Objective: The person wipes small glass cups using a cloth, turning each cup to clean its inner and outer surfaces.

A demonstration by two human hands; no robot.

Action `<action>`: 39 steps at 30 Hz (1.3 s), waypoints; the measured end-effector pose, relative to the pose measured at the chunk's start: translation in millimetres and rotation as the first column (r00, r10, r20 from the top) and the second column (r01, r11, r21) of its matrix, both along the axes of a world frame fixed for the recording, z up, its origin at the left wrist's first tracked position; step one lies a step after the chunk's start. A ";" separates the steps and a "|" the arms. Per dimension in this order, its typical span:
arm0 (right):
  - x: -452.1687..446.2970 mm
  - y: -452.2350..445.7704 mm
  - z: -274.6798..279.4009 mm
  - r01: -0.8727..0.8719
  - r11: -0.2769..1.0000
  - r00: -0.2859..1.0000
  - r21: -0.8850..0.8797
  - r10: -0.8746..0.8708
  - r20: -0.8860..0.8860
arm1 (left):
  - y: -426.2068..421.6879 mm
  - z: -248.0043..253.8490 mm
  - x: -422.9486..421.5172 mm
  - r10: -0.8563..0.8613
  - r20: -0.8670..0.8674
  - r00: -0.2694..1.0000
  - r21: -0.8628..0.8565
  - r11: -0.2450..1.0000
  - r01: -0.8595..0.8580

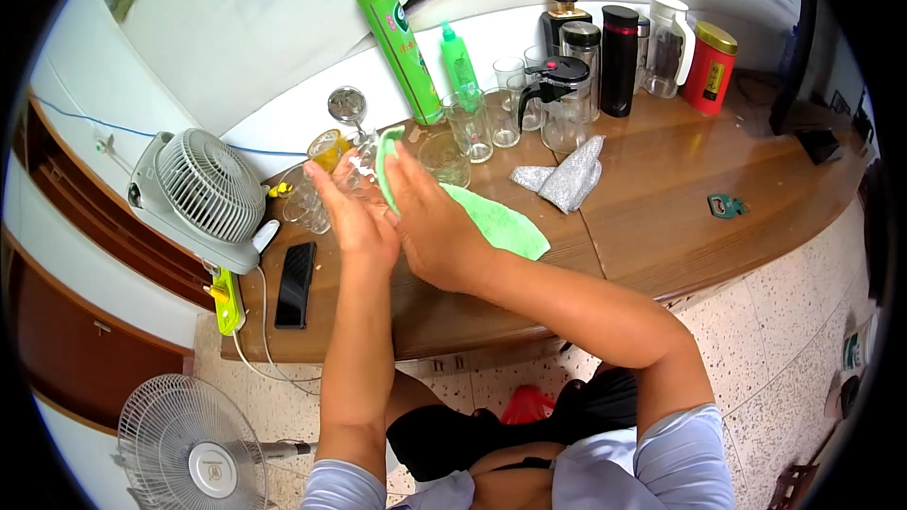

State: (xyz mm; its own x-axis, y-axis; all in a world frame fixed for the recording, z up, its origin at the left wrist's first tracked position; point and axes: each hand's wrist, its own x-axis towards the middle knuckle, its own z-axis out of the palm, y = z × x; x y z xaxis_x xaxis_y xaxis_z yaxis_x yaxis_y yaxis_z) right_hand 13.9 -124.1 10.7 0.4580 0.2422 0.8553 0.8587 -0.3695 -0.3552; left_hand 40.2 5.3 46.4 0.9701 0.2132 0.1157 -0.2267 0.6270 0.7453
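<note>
The right hand (433,231) holds a green cloth (501,225) along its palm, one end trailing past the wrist above the table (652,236). The left hand (357,225) meets it, fingers raised; whether it grips anything, one cannot tell. A phone (296,285) lies nearby.

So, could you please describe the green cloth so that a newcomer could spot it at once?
On the brown wooden table, look to the person's right hand. Just beyond it, partly spread on the tabletop, is the light-green fabric cloth. Its green colour sets it apart from the crumpled silvery-grey cloth farther right.
</note>
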 end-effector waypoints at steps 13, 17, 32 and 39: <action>11.5 2.0 13.1 -0.090 0.993 0.992 0.073 0.083 0.095 | -3.8 8.3 -6.7 -0.073 0.062 0.995 -0.057 0.995 0.076; 4.4 -6.0 4.7 -0.088 0.983 0.990 0.160 0.105 -0.096 | -7.5 2.0 -6.7 -0.100 0.093 0.991 0.046 0.994 0.096; -2.1 -3.5 7.7 -0.049 0.989 0.991 0.141 0.030 0.133 | -7.4 6.8 -16.5 -0.071 0.153 0.986 0.177 0.983 0.043; 8.6 -10.1 10.7 -0.156 0.933 0.973 0.324 0.202 -0.112 | -14.7 0.8 -18.5 -0.148 0.235 0.961 0.181 0.978 0.107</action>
State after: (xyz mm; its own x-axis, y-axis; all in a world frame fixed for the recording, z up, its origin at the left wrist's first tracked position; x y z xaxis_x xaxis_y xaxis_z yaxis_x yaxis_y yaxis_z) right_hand 22.5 -134.2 21.4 0.5528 0.0635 0.8309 0.8331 -0.0655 -0.5493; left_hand 21.6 -9.3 47.2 0.9251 0.0474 0.3767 -0.3418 0.5356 0.7722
